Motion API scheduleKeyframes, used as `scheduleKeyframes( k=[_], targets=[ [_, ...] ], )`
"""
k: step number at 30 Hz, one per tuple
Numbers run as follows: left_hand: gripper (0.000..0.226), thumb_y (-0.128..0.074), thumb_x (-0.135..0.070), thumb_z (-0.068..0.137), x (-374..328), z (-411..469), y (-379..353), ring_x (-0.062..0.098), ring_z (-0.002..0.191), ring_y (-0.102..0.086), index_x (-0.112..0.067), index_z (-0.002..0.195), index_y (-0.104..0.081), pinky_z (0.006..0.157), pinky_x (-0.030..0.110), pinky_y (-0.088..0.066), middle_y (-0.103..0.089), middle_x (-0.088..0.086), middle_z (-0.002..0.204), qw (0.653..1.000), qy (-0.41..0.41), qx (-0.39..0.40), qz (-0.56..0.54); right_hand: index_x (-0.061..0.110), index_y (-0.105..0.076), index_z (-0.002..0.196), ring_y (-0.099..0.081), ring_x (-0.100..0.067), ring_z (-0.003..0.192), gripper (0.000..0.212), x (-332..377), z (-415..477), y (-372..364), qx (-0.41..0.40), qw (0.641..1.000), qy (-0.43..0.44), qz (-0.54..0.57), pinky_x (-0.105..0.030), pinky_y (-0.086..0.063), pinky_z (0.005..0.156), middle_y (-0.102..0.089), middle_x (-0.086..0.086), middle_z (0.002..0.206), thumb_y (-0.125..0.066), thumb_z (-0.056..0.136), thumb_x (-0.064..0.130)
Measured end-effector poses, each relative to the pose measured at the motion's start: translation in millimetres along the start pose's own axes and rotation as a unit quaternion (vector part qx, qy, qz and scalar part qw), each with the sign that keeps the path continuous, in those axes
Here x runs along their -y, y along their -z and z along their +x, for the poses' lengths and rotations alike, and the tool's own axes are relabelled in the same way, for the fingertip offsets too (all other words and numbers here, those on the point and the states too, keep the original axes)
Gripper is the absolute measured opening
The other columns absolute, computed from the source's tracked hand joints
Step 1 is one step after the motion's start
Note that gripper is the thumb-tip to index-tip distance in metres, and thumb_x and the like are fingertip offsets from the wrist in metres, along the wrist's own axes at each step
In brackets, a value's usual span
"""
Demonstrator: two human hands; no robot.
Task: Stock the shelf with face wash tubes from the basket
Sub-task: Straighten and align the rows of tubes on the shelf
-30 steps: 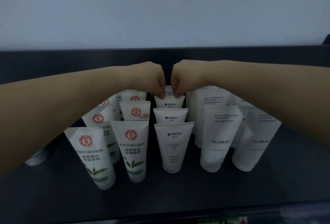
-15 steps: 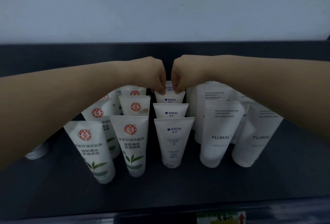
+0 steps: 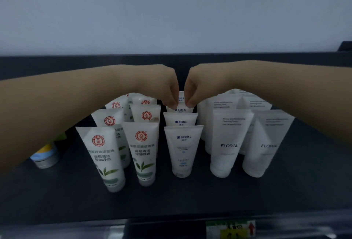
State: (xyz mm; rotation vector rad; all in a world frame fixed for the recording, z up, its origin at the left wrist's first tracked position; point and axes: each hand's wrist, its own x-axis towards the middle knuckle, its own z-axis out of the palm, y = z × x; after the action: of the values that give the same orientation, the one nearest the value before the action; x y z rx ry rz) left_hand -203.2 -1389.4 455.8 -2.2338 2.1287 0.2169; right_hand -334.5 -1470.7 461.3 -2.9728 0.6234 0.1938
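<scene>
White face wash tubes stand cap-down in rows on the dark shelf [image 3: 190, 198]. The left rows carry a red seal and green leaves [image 3: 142, 151], the middle row reads MANTING [image 3: 183, 149], and the right rows read FLORAL [image 3: 227, 143]. My left hand [image 3: 162, 86] and my right hand [image 3: 198, 86] reach to the back of the middle row. Their curled fingertips pinch the top of the rear Manting tube [image 3: 181, 98] from either side. Its lower part is hidden behind the tubes in front. No basket is in view.
A small round jar with a blue and yellow lid [image 3: 44, 157] sits at the shelf's left, partly under my left forearm. A price label [image 3: 230, 229] is fixed to the shelf's front edge. A pale wall rises behind the shelf's dark back rim [image 3: 76, 61].
Both hands keep their pinch on the rear Manting tube and have barely moved. The view has shifted slightly.
</scene>
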Motion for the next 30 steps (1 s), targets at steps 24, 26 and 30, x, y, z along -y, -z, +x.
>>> scheduleKeyframes(
  k=[24,26,30],
  targets=[
    [0.027,-0.066,-0.029,0.087,-10.2,5.6,-19.9,0.012,0.091,-0.062,-0.014,0.108,-0.071,0.079,0.023,-0.043,-0.071,0.0,0.103,0.999,0.006,0.018,0.038,0.013,-0.074,0.094,-0.062,-0.01,0.081,0.015,2.8,3.3,-17.3,0.017,0.999,-0.004,-0.041,-0.015,-0.045,0.065,-0.073,-0.002,0.094,-0.068,0.085,0.024],
    [0.026,-0.066,-0.029,0.086,-9.9,5.8,-20.8,0.012,0.091,-0.062,-0.015,0.107,-0.071,0.08,0.022,-0.043,-0.071,-0.001,0.103,0.999,0.006,0.014,0.034,0.013,-0.074,0.094,-0.063,-0.012,0.083,0.016,2.8,3.6,-17.3,0.019,0.999,-0.005,-0.049,-0.019,-0.048,0.068,-0.073,-0.002,0.094,-0.068,0.084,0.023],
    [0.024,-0.066,-0.029,0.086,-10.5,4.7,-21.9,0.011,0.089,-0.062,-0.016,0.105,-0.072,0.078,0.022,-0.042,-0.072,-0.002,0.101,1.0,0.003,0.01,0.029,0.014,-0.074,0.092,-0.064,-0.013,0.082,0.013,2.5,4.2,-17.5,0.022,0.998,-0.007,-0.058,-0.024,-0.05,0.073,-0.073,-0.002,0.092,-0.068,0.084,0.023]
  ],
)
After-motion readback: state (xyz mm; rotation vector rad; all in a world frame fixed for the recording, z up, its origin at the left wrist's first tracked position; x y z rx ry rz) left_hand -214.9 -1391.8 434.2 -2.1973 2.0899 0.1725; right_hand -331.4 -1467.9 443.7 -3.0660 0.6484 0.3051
